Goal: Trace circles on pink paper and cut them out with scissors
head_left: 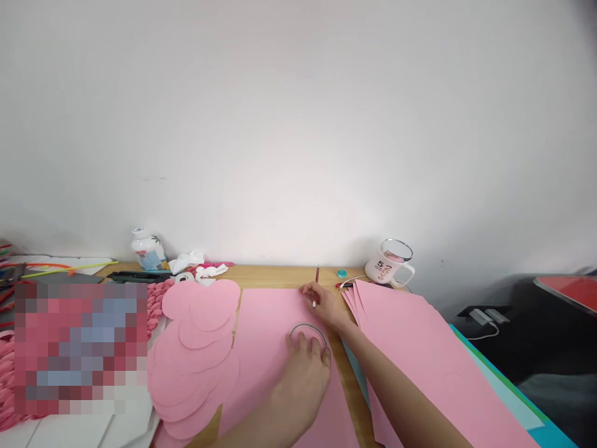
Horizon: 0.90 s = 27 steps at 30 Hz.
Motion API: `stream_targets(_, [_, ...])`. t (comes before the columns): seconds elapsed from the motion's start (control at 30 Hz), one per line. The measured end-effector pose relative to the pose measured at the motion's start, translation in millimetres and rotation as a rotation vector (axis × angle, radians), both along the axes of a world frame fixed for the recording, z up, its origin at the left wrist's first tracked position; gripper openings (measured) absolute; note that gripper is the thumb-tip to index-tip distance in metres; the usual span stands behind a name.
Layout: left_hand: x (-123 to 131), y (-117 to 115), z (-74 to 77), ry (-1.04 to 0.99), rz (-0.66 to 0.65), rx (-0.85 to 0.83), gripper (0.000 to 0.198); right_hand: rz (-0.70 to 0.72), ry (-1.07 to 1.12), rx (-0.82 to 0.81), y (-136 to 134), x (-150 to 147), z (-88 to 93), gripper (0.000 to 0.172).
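My left hand [305, 373] is over a pink sheet of paper [265, 317], its fingers curved over a round thing with a thin grey rim [305, 325]. Most of that round thing is hidden under the hand. Just beyond it, near the sheet's far edge, my right hand [323, 305] grips a dark red pencil [318, 275] with its fingers closed. The pencil stands nearly straight up in the view. Left of the sheet is a heap of pink paper cut into rounded shapes [196, 361].
Right of my hands lies a stack of pink sheets [420, 348]. A white mug [389, 264] stands against the wall, near a small teal disc [342, 273]. At the back left are a white bottle [148, 249] and crumpled tissue [186, 261]. Pink braided material [156, 305] lies left.
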<state>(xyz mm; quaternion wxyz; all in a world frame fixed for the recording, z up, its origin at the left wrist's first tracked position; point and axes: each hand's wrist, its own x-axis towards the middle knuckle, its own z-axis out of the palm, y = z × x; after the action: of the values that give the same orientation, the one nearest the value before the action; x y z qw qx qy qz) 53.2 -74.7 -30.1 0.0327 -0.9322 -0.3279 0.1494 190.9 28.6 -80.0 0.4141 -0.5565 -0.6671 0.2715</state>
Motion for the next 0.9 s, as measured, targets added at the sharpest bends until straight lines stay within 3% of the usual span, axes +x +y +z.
stream_targets(0.27, [-6, 6, 15.8, 0.020, 0.055, -0.068, 0.089, -0.005, -0.109, 0.030, 10, -2, -0.1, 0.026])
stream_targets(0.63, [-9, 8, 6.4, -0.003, 0.060, 0.056, 0.082, 0.027, -0.126, 0.072, 8, -2, -5.5, 0.033])
stream_targets(0.9, [-11, 12, 8.1, -0.016, 0.071, 0.044, 0.075, 0.052, -0.115, 0.045, 12, 0, -3.9, 0.029])
